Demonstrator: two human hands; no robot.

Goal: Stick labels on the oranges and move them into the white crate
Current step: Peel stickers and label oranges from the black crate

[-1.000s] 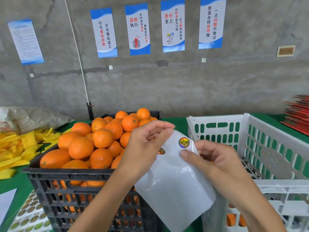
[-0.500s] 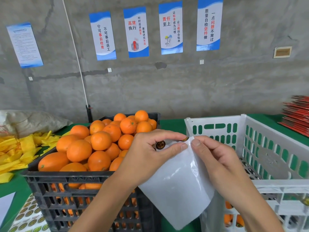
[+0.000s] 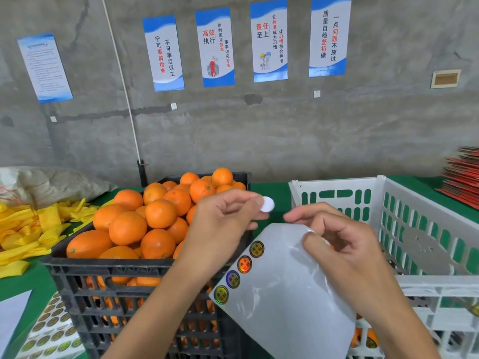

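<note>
Change: round white-backed sticker label (image 3: 267, 204) now peeled free; half a second ago I saw it on the sheet.
Left hand (image 3: 223, 229): fingers pinch that label.
Right hand (image 3: 339, 244): fingers grip the glossy white backing sheet (image 3: 287, 294).
Next: I reckon onto the heaped oranges (image 3: 155, 218) in the black crate (image 3: 145, 301); white plastic crate (image 3: 420, 229) waits right.

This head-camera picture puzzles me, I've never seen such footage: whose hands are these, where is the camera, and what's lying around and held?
The camera sits on a person's head, looking down at their own bare hands; no machine is involved. The left hand pinches a peeled round label, white back showing. The right hand holds the label sheet, with four shiny labels along its edge. On the green table stand a black crate heaped with oranges and a white crate. Yellow nets lie to the left.
</note>
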